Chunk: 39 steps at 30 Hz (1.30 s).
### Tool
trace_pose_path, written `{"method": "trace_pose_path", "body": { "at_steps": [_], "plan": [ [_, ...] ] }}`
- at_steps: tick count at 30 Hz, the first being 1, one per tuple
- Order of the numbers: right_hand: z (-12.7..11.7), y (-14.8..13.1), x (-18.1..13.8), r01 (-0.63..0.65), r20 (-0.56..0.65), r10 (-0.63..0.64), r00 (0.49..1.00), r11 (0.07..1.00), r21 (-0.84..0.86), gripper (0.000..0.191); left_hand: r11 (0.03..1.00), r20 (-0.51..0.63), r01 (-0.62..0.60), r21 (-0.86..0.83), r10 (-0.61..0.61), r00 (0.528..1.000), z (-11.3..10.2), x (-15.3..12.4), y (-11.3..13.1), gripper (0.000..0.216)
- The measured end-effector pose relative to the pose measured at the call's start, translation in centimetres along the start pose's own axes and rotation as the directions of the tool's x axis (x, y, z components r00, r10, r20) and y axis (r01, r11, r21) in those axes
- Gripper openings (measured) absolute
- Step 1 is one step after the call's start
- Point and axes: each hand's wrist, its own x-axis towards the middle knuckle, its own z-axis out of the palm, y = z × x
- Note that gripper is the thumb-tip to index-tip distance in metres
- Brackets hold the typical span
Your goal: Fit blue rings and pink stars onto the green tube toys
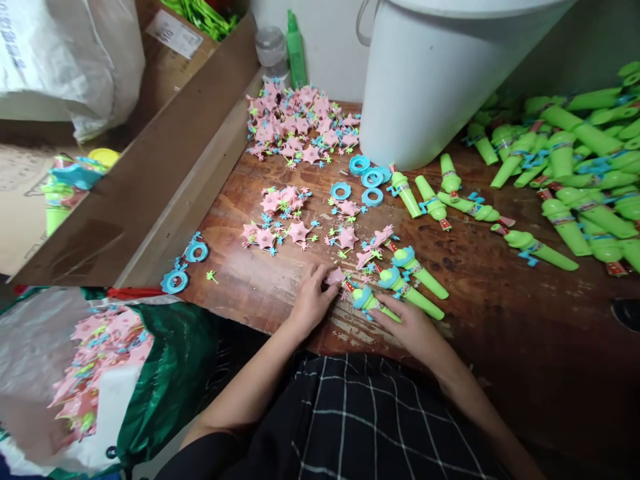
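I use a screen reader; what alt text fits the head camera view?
A person's left hand touches a pink star piece while the right hand rests on a green toy handle on a wooden table. Pink stars, blue rings, more green handles and a white bucket lie beyond.

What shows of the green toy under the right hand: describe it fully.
The green toy looks like glossy plastic: a tapering green handle with a blue flower-shaped cap at its upper-left end. It lies flat and slantwise on the wooden table, near its front edge. The right hand rests its fingers on the handle; the left hand touches a pink star beside the cap.
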Motion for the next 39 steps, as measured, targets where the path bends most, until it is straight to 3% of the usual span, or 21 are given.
{"method": "trace_pose_path", "body": {
  "at_steps": [4, 7, 12, 31, 39],
  "plan": [
    [-1.1, 0.5, -0.5, -0.036, -0.049, 0.030, 0.998, 0.991, -0.132, 0.045, 0.983, 0.090, -0.164, 0.079, 0.157, 0.983, 0.8, 0.7, -0.6, 0.048],
    [-1.8, 0.3, -0.8, -0.014, -0.070, 0.005, 0.998, 0.991, -0.134, 0.044, 0.974, 0.140, -0.214, 0.070, 0.203, 0.969, 1.0, 1.0, -1.6, 0.043],
    [-1.6, -0.2, -1.0, 0.012, -0.037, -0.017, 0.999, 0.993, -0.120, 0.045, 0.955, 0.168, -0.295, 0.037, 0.285, 0.944, 1.3, 0.8, -2.7, 0.055],
    [-1.3, 0.1, -1.4, 0.032, -0.050, -0.040, 0.998, 0.986, -0.161, 0.044, 0.936, 0.182, -0.333, 0.110, 0.311, 0.933, 1.3, 0.8, -3.1, 0.061],
    [-1.0, 0.1, -1.8, 0.166, -0.083, -0.208, 0.975, 0.920, -0.355, 0.043, 0.930, 0.143, -0.356, 0.094, 0.342, 0.929, 1.6, 0.8, -3.2, 0.063]
  ]
}}
